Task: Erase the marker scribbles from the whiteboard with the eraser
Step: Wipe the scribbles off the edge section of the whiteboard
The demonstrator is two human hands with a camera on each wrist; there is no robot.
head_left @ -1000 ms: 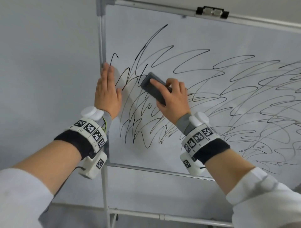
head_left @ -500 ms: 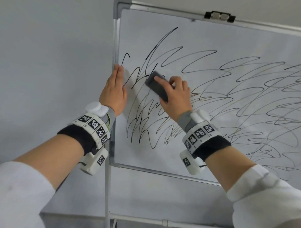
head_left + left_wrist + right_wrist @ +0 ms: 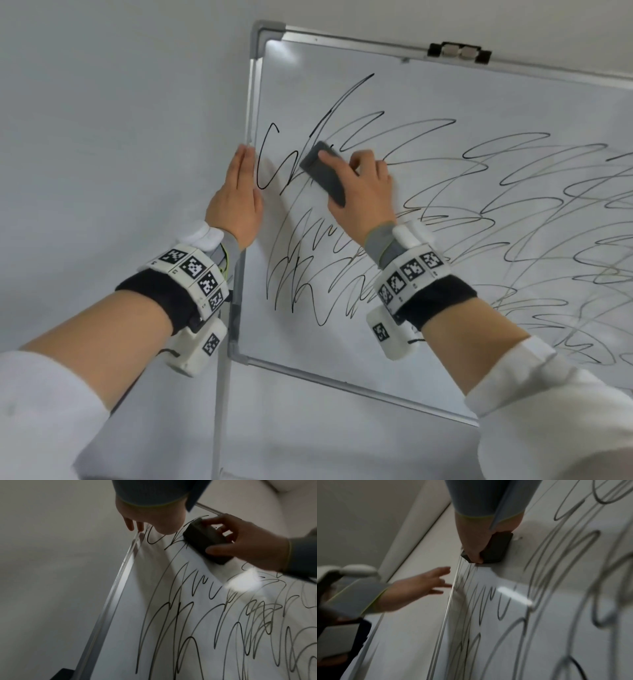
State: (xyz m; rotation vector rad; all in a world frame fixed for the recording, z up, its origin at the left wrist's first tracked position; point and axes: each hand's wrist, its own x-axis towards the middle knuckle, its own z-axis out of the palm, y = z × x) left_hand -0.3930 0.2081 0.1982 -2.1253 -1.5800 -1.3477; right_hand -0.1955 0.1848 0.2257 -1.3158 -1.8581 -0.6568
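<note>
A whiteboard (image 3: 445,85) in a metal frame carries black marker scribbles (image 3: 513,212) over most of its face. My right hand (image 3: 363,192) grips a dark grey eraser (image 3: 323,173) and presses it flat on the board among the upper-left scribbles. In the left wrist view the eraser (image 3: 204,539) lies under the fingers and thumb of my right hand (image 3: 243,539). The right wrist view shows the eraser (image 3: 496,547) against the board. My left hand (image 3: 238,195) rests with straight fingers on the board's left frame edge (image 3: 251,102), holding nothing.
A black clip (image 3: 459,51) sits on the board's top edge. A grey stand pole (image 3: 221,394) runs down below the left frame. A plain pale wall (image 3: 120,120) lies to the left of the board.
The eraser has slid a little up and left along the scribbles under my right hand. The view has shifted, so the board appears further right. My left hand stays on the frame edge.
</note>
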